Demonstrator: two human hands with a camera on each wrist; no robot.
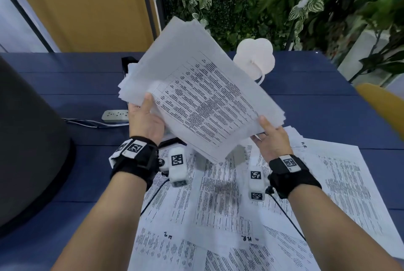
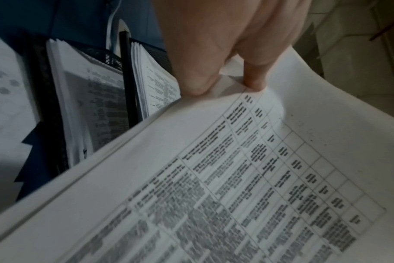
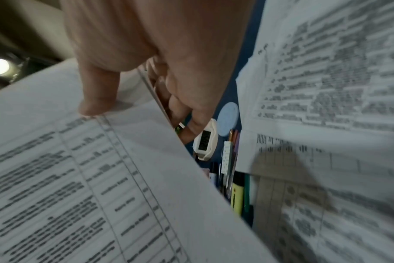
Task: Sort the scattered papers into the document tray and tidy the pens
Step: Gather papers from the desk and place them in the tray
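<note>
Both hands hold a thick stack of printed papers [image 1: 203, 93] tilted in the air above the blue table. My left hand [image 1: 144, 117] grips its near-left corner, thumb on top; in the left wrist view the thumb presses the stack of printed papers [image 2: 236, 178]. My right hand [image 1: 272, 137] pinches the near-right edge, thumb above and fingers beneath the stack of printed papers [image 3: 79, 178]. A black mesh document tray [image 2: 45, 99] with sheets in its tiers stands behind the stack, mostly hidden in the head view. Several pens and a highlighter [image 3: 237, 195] lie under the papers.
More loose sheets [image 1: 218, 205] cover the near table. A white power strip [image 1: 114, 116] and cables lie at the left beside a dark round object [image 1: 28, 144]. A white flower-shaped item [image 1: 255, 56] stands behind the stack. A small white digital clock [image 3: 205, 142] lies near the pens.
</note>
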